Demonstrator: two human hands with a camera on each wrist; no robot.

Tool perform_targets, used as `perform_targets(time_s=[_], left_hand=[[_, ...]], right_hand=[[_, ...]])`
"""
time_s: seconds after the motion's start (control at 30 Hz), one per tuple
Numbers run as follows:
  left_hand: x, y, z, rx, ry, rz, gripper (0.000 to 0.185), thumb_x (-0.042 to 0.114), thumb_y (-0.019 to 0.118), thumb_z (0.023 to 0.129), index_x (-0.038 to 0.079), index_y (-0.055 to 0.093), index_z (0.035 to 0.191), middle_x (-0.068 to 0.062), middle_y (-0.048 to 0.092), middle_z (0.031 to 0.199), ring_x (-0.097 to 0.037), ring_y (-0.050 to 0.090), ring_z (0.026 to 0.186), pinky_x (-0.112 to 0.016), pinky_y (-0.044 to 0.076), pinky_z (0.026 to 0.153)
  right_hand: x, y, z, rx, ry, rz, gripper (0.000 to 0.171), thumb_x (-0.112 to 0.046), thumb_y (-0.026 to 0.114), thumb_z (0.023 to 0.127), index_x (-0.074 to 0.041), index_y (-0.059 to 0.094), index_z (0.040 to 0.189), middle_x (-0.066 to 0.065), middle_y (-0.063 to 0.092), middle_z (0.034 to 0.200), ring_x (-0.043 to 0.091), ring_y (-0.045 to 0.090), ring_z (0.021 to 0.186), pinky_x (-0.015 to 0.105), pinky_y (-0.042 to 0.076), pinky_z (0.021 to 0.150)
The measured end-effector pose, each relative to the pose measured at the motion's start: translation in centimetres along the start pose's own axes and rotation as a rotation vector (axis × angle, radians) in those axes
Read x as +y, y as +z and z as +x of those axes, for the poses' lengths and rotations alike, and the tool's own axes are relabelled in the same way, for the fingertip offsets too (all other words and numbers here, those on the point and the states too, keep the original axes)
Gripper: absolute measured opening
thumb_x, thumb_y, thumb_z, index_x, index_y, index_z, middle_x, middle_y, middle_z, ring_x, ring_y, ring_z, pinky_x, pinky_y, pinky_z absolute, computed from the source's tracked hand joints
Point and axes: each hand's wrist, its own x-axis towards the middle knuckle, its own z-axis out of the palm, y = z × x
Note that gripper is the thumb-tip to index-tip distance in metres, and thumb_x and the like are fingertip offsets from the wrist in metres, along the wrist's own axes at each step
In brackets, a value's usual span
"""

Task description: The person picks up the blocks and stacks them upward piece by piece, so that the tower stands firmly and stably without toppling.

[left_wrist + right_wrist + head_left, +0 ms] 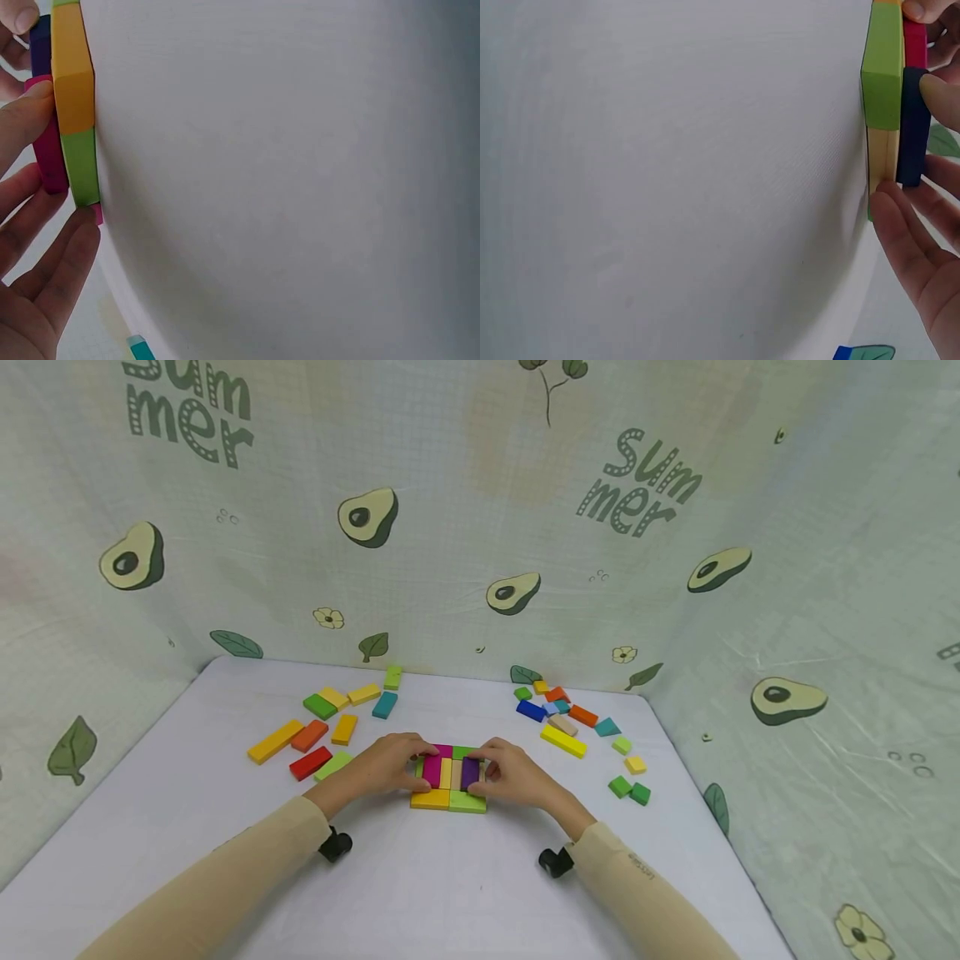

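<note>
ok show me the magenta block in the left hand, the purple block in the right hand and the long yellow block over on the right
Magenta block (432, 772): head view, middle of its top face
Purple block (469, 772): head view, middle of its top face
Long yellow block (563, 741): head view, middle of its top face

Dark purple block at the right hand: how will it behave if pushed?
The dark purple block will likely stay stiff, given its straight edges. Its flat faces suggest sliding rather than rolling. Since it sits higher than the lime green block, an outward push might make it slip or tip.
</note>
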Motion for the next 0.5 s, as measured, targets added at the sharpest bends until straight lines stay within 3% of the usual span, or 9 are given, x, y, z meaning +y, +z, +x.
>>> perform_targets(time_s=[0.5], left_hand=[[-0.20, 0.16, 0.01, 0.005, 0.006, -0.003, 0.059, 0.036, 0.089, 0.088, 0.014, 0.070, 0.139, -0.004, 0.069, 0.132, -0.022, 0.063, 0.118, -0.045, 0.055, 0.107]], right_hand=[[0.14, -0.09, 0.16, -0.018, -0.016, -0.007, 0.052, -0.032, 0.078, 0.099, -0.012, 0.066, 0.145, 0.006, 0.062, 0.132, 0.014, 0.061, 0.101, 0.029, 0.057, 0.092]])
